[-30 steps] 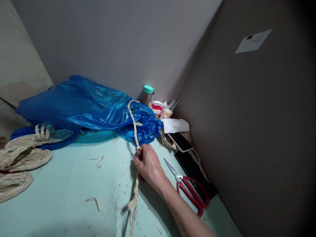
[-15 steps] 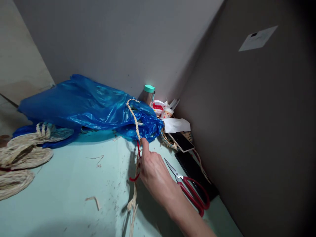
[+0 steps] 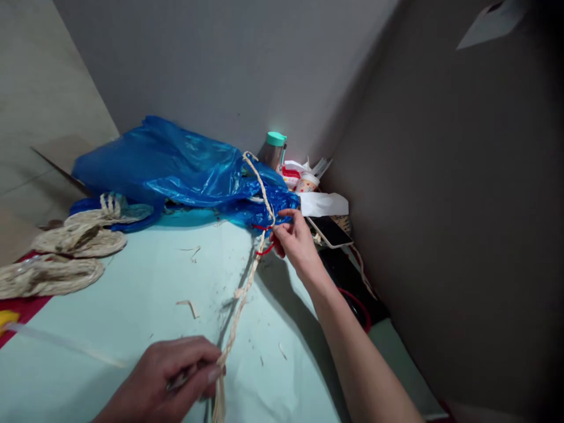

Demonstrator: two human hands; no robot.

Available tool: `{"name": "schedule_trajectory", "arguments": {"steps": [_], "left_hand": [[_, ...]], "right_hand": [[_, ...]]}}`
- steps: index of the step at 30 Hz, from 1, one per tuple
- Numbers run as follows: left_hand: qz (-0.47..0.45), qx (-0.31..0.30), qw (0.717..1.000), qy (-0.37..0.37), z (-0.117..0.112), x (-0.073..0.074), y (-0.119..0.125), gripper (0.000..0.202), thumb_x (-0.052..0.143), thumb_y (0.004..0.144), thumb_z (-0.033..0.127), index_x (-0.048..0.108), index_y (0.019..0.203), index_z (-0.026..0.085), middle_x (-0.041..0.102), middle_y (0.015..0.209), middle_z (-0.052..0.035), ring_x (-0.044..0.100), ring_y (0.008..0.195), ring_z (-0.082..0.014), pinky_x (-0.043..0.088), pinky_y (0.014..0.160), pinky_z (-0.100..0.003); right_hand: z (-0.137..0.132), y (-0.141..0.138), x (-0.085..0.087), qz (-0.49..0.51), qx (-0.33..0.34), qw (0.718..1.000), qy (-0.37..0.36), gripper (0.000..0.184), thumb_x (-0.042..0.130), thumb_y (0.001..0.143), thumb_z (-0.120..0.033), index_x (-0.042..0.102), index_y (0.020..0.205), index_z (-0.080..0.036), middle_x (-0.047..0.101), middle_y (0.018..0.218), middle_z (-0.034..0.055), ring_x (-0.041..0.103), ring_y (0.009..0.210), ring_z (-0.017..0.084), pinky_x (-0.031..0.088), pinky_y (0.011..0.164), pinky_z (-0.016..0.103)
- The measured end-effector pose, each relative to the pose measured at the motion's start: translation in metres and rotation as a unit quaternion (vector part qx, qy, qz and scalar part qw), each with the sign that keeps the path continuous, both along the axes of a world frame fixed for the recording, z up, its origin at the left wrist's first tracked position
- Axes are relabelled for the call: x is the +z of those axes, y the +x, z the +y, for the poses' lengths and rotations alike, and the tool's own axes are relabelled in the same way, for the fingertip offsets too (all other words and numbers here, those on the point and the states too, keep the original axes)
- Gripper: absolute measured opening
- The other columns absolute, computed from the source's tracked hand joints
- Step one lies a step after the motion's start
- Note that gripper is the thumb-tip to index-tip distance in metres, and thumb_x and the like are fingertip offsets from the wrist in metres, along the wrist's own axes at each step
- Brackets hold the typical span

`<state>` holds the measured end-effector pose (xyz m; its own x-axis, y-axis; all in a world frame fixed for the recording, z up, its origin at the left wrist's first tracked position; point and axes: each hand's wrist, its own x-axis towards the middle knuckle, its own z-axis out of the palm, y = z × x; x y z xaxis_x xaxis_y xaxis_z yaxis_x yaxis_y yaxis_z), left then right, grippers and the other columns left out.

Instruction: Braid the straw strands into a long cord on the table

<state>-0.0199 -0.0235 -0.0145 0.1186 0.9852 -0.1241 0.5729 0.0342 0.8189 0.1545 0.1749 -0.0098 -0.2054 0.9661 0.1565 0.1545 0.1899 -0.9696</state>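
A pale straw braid (image 3: 247, 285) runs from the blue plastic bag (image 3: 176, 170) down toward me. Near the bottom, my left hand (image 3: 176, 376) pinches its loose strands between thumb and fingers. Farther up, my right hand (image 3: 294, 238) is closed at a thin red cord (image 3: 265, 251) that crosses the braid. The right index finger sticks out a little, and its other fingertips are partly hidden. My right forearm covers most of the red-handled scissors (image 3: 363, 314).
Coiled straw bundles (image 3: 79, 241) lie at the left. Along the back are a bottle with a green lid (image 3: 275, 144), a paper cup (image 3: 307, 183) and white paper (image 3: 325, 204). A phone (image 3: 331, 231) rests over a basket at the right wall. Straw scraps (image 3: 188, 306) litter the table.
My left hand has come into view and holds the lower braid. My right hand has shifted up and right, still at the red cord. The view has turned slightly, and my forearm now covers the scissors.
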Motion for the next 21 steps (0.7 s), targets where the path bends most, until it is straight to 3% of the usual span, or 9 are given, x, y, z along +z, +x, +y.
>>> {"name": "schedule_trajectory", "arguments": {"steps": [5,11,18,21], "left_hand": [[0.017,-0.016,0.999,-0.03,-0.011,0.009,0.001,0.032,0.046,0.091,0.041,0.067,0.077,0.022,0.068,0.071,0.0006,0.061,0.068,-0.0145,0.046,0.063,-0.02],[0.179,-0.068,0.981,0.023,-0.016,0.016,0.001,0.03,0.042,0.095,0.038,0.069,0.09,0.025,0.069,0.087,-0.003,0.063,0.084,-0.0185,0.046,0.075,-0.024],[0.242,-0.082,0.966,0.044,0.001,0.042,-0.006,0.034,0.046,0.092,0.045,0.072,0.09,0.025,0.073,0.09,-0.0038,0.065,0.088,-0.0216,0.046,0.079,-0.028],[0.23,-0.021,0.971,0.062,0.02,0.058,-0.015,0.033,0.051,0.089,0.048,0.074,0.096,0.025,0.075,0.101,-0.0035,0.066,0.093,-0.0235,0.046,0.084,-0.029]], "right_hand": [[0.011,0.002,-0.01,-0.008,0.002,1.0,-0.003,0.026,0.048,0.078,-0.019,0.045,0.104,-0.02,0.061,0.061,-0.0072,0.046,0.04,0.008,0.035,0.042,0.019],[0.011,-0.003,-0.011,-0.025,0.041,0.999,-0.002,0.023,0.047,0.074,-0.012,0.049,0.096,-0.019,0.064,0.058,-0.0057,0.048,0.039,0.008,0.035,0.043,0.02],[0.01,-0.003,-0.01,-0.033,0.055,0.998,0.002,0.027,0.048,0.073,-0.008,0.049,0.099,-0.019,0.064,0.058,-0.0055,0.05,0.042,0.01,0.036,0.046,0.021],[0.012,-0.003,-0.013,-0.037,0.059,0.998,-0.004,0.028,0.048,0.074,-0.008,0.049,0.1,-0.017,0.065,0.06,-0.0041,0.049,0.041,0.01,0.037,0.046,0.022]]}}
